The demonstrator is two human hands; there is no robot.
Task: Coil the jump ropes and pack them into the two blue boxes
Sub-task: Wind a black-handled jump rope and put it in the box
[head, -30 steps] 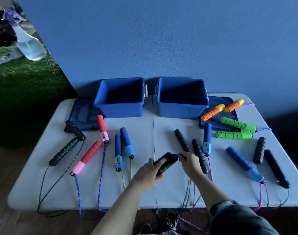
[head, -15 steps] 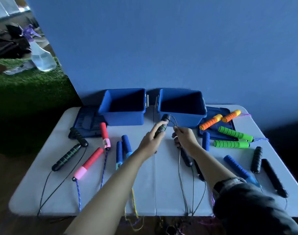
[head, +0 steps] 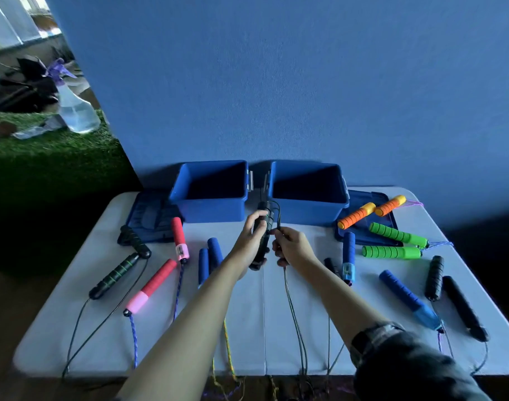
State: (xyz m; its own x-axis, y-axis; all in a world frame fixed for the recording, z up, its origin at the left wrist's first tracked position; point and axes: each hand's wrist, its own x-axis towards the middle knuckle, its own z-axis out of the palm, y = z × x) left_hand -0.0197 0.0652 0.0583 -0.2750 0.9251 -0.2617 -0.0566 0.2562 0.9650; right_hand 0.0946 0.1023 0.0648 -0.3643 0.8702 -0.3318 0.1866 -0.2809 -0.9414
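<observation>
Fingers of the left hand (head: 249, 237) wrap a pair of black foam jump-rope handles (head: 263, 233), held upright above the middle of the white folding table (head: 247, 328); the thumb lies along their left side. Right hand (head: 293, 248), just beside it, pinches the thin dark cord (head: 293, 311) where it loops off the handle tops, its other fingers curled under. Both forearms reach in from the near edge, the right one coming out of a dark sleeve (head: 406, 369).

That cord drops from the right hand, runs down the tabletop and goes over the near edge, where its end is cut off from view. Whether it is one strand or two is hard to tell.

The left forearm hides the lower ends of two dark blue foam handles (head: 209, 261). The right arm covers most of another black handle (head: 331, 266).

Farther back, two open blue plastic boxes (head: 209, 209) stand side by side against the blue wall (head: 276, 82), their insides too shadowed to read. The raised handles reach up across the gap between them.
</observation>
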